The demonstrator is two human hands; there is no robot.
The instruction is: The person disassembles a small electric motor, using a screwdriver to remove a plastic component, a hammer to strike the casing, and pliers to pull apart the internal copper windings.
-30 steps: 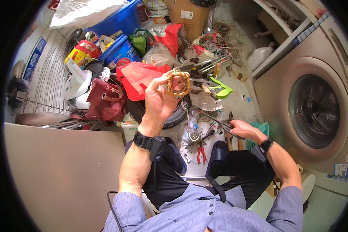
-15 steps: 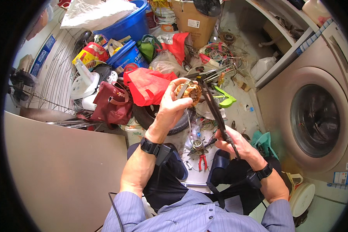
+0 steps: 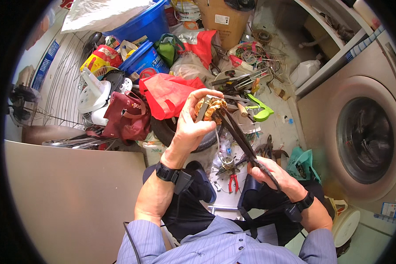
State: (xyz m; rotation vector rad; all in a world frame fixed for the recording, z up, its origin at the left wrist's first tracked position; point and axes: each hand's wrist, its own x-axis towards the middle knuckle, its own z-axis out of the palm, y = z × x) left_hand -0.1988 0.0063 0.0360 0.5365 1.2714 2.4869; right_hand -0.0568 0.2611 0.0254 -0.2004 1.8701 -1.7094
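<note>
My left hand [image 3: 190,127] is raised in front of me, closed around a motor stator [image 3: 212,107] with copper-coloured windings and a grey metal core. Long dark metal tongs [image 3: 241,140] slant from my right hand [image 3: 275,172] up to the stator. My right fingers are wrapped round their handle end. The tips meet the lower right of the windings; whether they grip a wire there is too small to tell. Below my hands, red-handled pliers [image 3: 233,182] lie on the floor between my feet.
A red bag [image 3: 167,92] and a black tyre [image 3: 162,132] lie beyond my left hand. Loose tools and a green plastic piece [image 3: 262,110] lie farther right. A washing machine [image 3: 325,127] stands at the right, a beige panel [image 3: 75,193] at the left.
The tongs' tips have moved left and down, from the stator's upper right side onto its lower windings. The stator has turned in my left hand. My right hand has shifted slightly right and down.
</note>
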